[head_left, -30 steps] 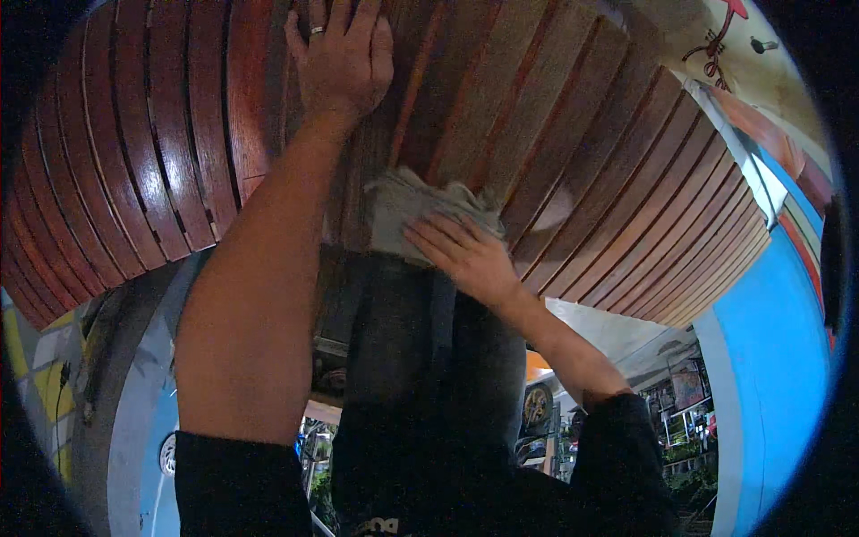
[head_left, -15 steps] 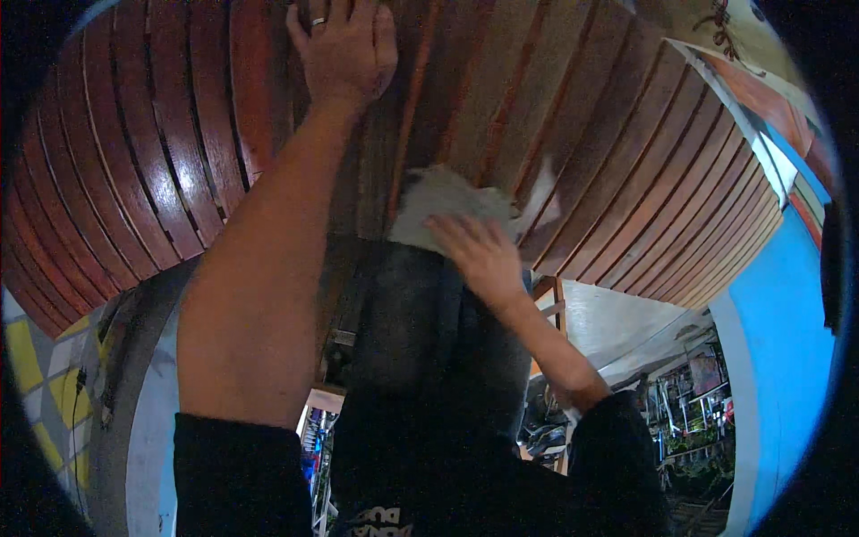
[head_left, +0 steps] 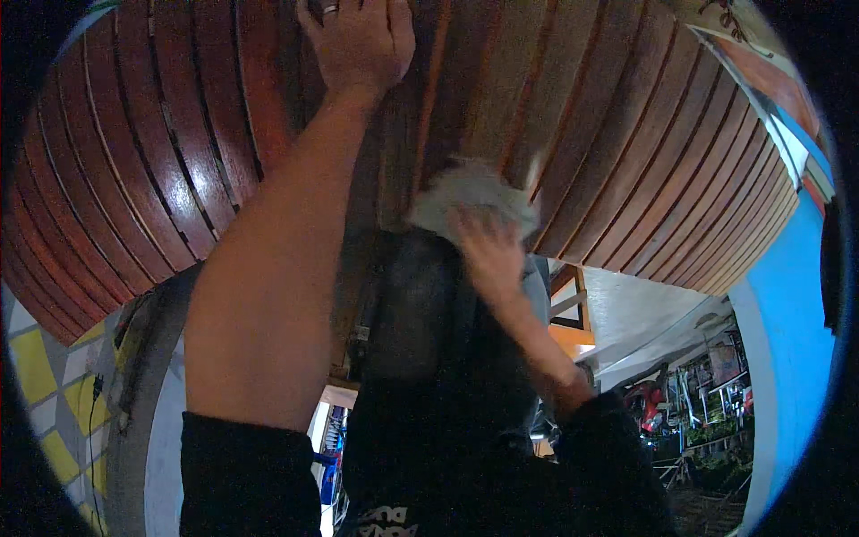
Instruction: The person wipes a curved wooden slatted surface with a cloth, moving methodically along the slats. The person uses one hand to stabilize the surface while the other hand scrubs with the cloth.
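Observation:
A curved surface of reddish-brown wooden slats [head_left: 617, 134] spans the upper view. My left hand [head_left: 362, 45], with a ring on one finger, rests flat on the slats at the top; some fingertips are cut off by the frame edge. Nothing shows in it. Near the slats' lower edge my right hand [head_left: 490, 251] presses a pale, crumpled cloth [head_left: 452, 199] against the wood. Its fingers lie over the cloth's near part and are slightly blurred. The slats on the left look glossy and redder, those on the right duller.
My dark-clothed legs [head_left: 412, 304] are below the slats. At the lower left are yellow, white and grey patterned tiles [head_left: 36, 367] with a black cord [head_left: 94, 394]. An orange-brown wooden frame [head_left: 573, 333] and cluttered shelving [head_left: 707, 394] stand lower right, beside a blue wall [head_left: 792, 313].
The whole view has shifted slightly, with the slats now further right. My right hand and the cloth have moved a little, and the cloth looks more bunched. My left hand stays on the slats.

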A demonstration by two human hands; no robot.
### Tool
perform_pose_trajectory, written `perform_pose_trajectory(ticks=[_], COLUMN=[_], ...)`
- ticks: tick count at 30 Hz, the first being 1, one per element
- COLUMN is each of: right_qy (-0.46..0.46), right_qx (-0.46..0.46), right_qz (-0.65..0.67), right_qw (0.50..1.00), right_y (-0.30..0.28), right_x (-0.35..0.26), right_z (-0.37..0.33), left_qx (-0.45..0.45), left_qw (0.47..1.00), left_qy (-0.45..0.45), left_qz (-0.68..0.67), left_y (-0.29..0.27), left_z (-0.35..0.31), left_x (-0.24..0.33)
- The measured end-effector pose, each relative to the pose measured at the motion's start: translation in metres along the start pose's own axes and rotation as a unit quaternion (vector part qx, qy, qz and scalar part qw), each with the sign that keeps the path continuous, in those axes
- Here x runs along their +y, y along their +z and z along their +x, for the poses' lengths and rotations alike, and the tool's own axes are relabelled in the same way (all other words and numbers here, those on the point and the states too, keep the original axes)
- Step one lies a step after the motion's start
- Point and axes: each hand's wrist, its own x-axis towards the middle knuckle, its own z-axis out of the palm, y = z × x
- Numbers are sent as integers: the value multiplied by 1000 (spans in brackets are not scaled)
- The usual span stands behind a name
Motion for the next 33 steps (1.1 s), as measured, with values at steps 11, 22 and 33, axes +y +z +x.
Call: perform_pose_trajectory(ticks=[11,22,33], right_qy=[25,280,254], right_qx=[81,312,159], right_qz=[42,-97,-105], right_qw=[996,903,948], right_y=[-12,-41,-10], right_x=[-43,66,66], right_z=[78,60,-44], left_qx=[23,3,-15], left_qw=[999,1000,1000], left_qy=[4,-2,-12], left_qz=[26,21,-8], left_y=[4,-1,-1], left_z=[2,0,2], left_x=[1,5,6])
